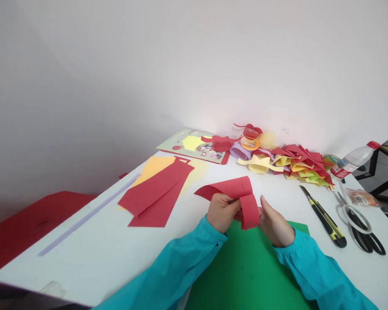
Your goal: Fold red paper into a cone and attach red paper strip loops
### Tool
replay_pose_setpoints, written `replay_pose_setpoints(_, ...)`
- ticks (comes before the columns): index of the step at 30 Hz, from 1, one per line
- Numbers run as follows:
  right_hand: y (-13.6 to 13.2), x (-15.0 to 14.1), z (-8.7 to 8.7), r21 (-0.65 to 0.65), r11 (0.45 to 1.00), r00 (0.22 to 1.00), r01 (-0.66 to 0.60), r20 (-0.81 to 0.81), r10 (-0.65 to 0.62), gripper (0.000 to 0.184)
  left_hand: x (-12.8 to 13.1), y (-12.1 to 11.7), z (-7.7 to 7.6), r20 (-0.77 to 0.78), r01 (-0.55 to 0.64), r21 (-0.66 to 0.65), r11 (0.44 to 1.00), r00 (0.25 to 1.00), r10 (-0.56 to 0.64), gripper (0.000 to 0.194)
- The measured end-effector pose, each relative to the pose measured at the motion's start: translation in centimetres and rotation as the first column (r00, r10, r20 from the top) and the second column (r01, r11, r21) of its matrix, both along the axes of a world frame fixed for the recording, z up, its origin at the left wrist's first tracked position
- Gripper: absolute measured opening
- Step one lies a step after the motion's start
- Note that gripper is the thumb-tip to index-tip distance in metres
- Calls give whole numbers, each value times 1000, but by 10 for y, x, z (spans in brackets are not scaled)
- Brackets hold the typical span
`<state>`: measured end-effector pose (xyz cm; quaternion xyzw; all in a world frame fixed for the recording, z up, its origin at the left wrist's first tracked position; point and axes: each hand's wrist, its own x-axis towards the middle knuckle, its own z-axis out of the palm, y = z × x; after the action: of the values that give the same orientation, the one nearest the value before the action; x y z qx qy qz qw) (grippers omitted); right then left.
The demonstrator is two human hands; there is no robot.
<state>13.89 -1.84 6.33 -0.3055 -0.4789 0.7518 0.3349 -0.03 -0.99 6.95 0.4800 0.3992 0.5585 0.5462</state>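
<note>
A piece of red paper [231, 188], curled over with a narrower bent strip [250, 211] at its right end, is held above the green mat. My left hand [223, 211] pinches its lower edge between thumb and fingers. At the strip's right side is my right hand [274, 221], thumb stretched up and away from the paper. Its fingertips reach the strip's edge and are partly hidden behind it. Below both hands lies the green mat [248, 271].
Cut red sheets [163, 193] lie left of my hands. Paper crafts [260, 163] and a pile of folded paper [304, 163] line the wall. On the right are a utility knife [325, 217], scissors [367, 241], a tape roll [365, 226] and a plastic bottle [354, 161].
</note>
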Motion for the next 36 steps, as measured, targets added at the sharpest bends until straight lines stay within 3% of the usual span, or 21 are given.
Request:
replay_pose_setpoints(8, -5, -4, -10, -125, 991, 993, 39, 119, -24, 72, -8, 7, -3, -20, -182, 149, 972, 982, 186, 10)
replay_pose_setpoints(11, -5, -4, -12, -198, 980, 978, 8, 205, 33, 78, -14, 11, 4, 47, -247, 105, 963, 969, 243, 9)
replay_pose_setpoints(15, -1, -1, -14, -200, 979, 960, -29, 266, 83, 82, -22, 17, 15, 274, -383, -50, 922, 883, 382, 18)
replay_pose_setpoints(18, 5, 3, -17, -243, 970, 963, 31, 266, 36, 83, -25, 21, 18, 402, -246, -228, 942, 858, 321, 29)
replay_pose_setpoints(21, 11, 7, -22, -331, 940, 976, 87, 216, -14, 81, -25, 24, 20, 511, -110, -330, 937, 814, 276, 23)
replay_pose_setpoints(24, 15, 12, -24, -404, 907, 981, 115, 190, -40, 79, -24, 26, 23, 630, -35, -329, 944, 736, 247, 11)
replay_pose_setpoints(31, 20, 17, -31, -472, 877, 992, 88, 125, -33, 77, -25, 28, 25, 783, 45, -355, 934, 561, 270, 24)
replay_pose_setpoints(36, 21, 19, -38, -472, 880, 997, 49, 82, -11, 75, -25, 30, 19, 826, 98, -360, 928, 495, 268, 27)
